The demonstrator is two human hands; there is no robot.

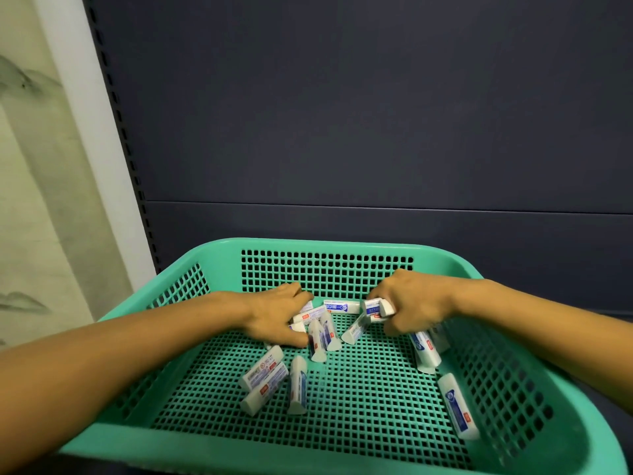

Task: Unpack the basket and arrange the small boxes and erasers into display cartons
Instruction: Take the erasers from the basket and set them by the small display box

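Head view: green basket point(212, 250) with gridded floor and walls, set before a dark blue panel point(342, 114). Both bare forearms reaching in from the near corners. Left hand point(277, 311) spread palm-down over a cluster of white erasers point(320, 332) near the far wall, fingers loosely curled around a few, not lifted. Right hand point(407, 301) closed around a small bunch of erasers, ends poking out beside the thumb. More erasers scattered loose on the basket floor: three at centre-left point(265, 375), two under the right wrist, one point(457, 406) by the right wall.
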